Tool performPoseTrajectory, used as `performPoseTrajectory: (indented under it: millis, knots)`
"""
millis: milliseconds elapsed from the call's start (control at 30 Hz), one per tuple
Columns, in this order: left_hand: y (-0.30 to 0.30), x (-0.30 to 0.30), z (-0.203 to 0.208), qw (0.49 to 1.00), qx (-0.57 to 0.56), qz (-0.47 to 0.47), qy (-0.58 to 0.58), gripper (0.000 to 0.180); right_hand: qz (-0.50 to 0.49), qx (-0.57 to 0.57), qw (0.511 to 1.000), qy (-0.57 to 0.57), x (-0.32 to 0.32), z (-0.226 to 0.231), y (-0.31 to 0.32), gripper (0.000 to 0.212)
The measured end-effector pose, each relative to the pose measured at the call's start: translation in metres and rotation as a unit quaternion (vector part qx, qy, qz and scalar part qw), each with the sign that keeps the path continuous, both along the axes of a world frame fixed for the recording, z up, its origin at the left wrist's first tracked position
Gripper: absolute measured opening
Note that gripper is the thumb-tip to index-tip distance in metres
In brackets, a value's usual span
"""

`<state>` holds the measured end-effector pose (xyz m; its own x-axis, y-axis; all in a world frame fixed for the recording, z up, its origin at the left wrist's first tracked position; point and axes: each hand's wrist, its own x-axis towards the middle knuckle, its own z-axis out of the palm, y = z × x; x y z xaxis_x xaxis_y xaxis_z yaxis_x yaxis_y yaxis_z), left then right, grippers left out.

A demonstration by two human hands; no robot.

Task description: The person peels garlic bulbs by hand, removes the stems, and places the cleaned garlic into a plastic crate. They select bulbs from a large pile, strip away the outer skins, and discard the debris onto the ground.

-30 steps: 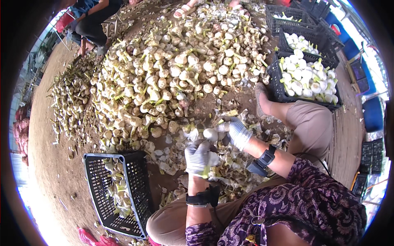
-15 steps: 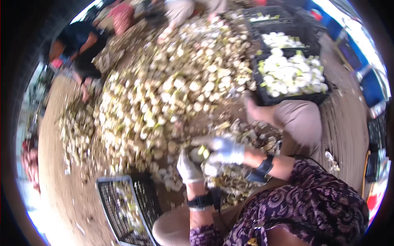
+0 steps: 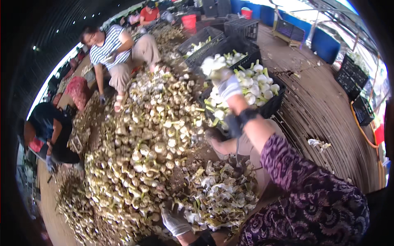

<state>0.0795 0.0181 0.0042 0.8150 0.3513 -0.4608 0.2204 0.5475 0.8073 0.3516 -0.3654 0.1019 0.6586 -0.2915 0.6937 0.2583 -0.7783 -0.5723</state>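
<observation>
The right hand (image 3: pixel 227 84), which was down by the lap a moment ago, now reaches out over the black crate (image 3: pixel 273 107), fingers closed around a peeled white garlic bulb (image 3: pixel 210 65), while the left hand (image 3: pixel 174 219) rests spread on the peels (image 3: pixel 221 197)

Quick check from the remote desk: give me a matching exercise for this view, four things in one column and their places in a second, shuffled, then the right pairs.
Things:
1. right hand
2. left hand
3. black crate
4. red bucket

Places:
A. low at the near edge of the bulb pile, by the peelings
B. far back, beyond the pile
C. stretched out over the crate, holding a white peeled bulb
D. right of the pile, filled with peeled white bulbs

Pairs: 1-C, 2-A, 3-D, 4-B
</observation>
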Motion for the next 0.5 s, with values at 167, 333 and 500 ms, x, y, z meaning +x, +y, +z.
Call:
performPoseTrajectory:
  millis: [167,333,500]
  knots:
    - [0.047,-0.015,0.051,0.997,-0.003,0.042,-0.063,0.04,0.29,0.749,0.596,0.021,0.034,-0.048,0.017,0.043]
    - [0.095,-0.067,0.148,0.965,0.158,0.124,-0.167,0.037,0.279,0.675,0.633,0.256,0.009,-0.094,0.117,0.028]
    - [0.192,-0.168,0.115,0.948,0.243,0.174,-0.112,0.036,0.355,0.426,0.684,0.474,-0.075,-0.115,0.254,0.021]
